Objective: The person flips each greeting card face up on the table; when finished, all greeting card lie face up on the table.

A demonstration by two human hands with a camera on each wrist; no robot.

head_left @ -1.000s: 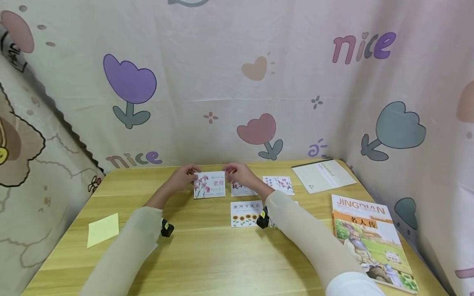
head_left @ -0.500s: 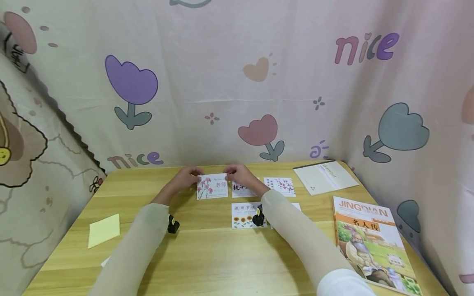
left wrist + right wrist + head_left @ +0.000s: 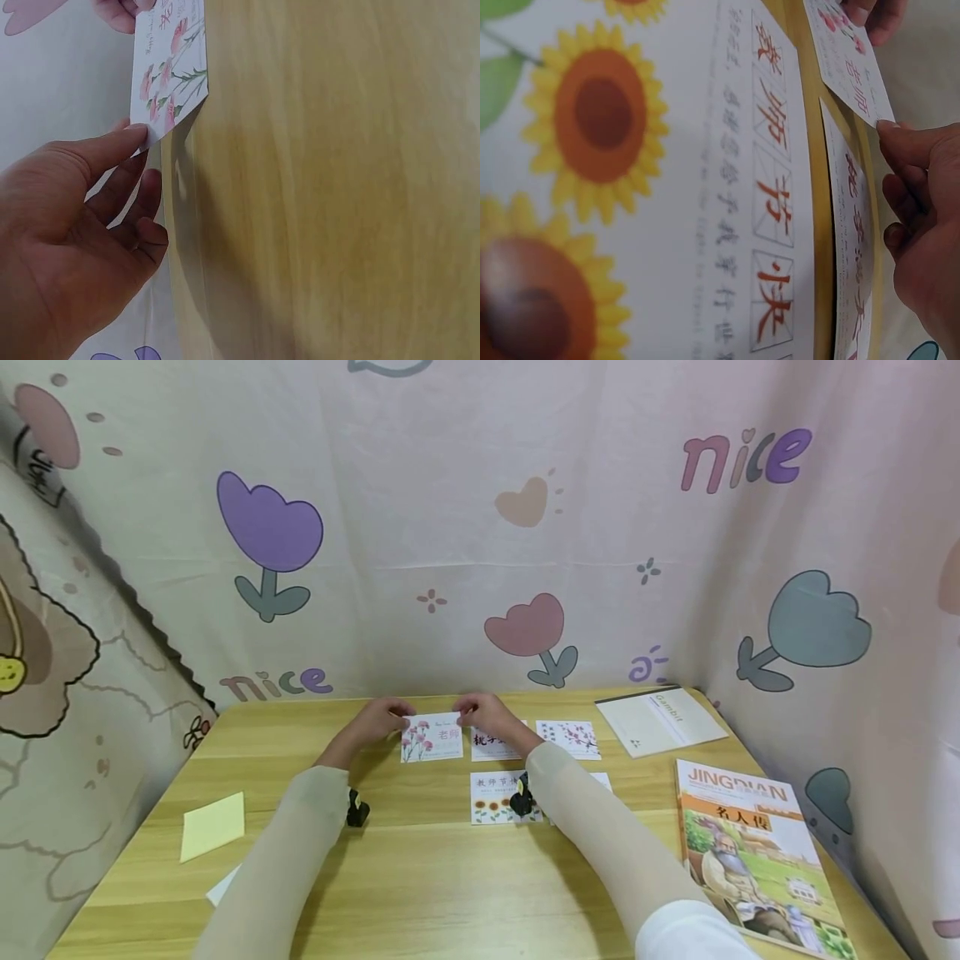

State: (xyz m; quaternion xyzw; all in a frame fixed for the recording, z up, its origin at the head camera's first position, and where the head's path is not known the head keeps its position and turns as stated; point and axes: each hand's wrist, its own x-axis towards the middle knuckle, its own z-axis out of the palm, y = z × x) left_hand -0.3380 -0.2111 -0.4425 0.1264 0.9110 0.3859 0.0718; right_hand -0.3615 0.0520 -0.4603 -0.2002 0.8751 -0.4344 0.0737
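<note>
A white card with pink carnations (image 3: pixel 431 742) is held by both hands at the back of the table. My left hand (image 3: pixel 375 722) grips its upper left corner; in the left wrist view, thumb and forefinger of the left hand (image 3: pixel 82 240) pinch the corner, other fingers loosely bent. At the upper right corner, my right hand (image 3: pixel 491 717) pinches it, as the right wrist view shows with the right hand (image 3: pixel 934 187). The card's lower edge looks tilted off the table in the left wrist view. A card with dark lettering (image 3: pixel 491 745) lies just right, partly behind the right hand.
A blossom card (image 3: pixel 567 740) and a sunflower card (image 3: pixel 491 797) lie nearby; another card (image 3: pixel 602 779) is mostly under the right sleeve. At right are a pale notebook (image 3: pixel 660 720) and an illustrated book (image 3: pixel 757 860). Yellow paper (image 3: pixel 213 827) and white paper (image 3: pixel 222 887) lie left.
The carnation card has shifted very slightly right, still in both hands. The left forearm has moved right, uncovering the white paper's left end. The right wrist has moved a little left.
</note>
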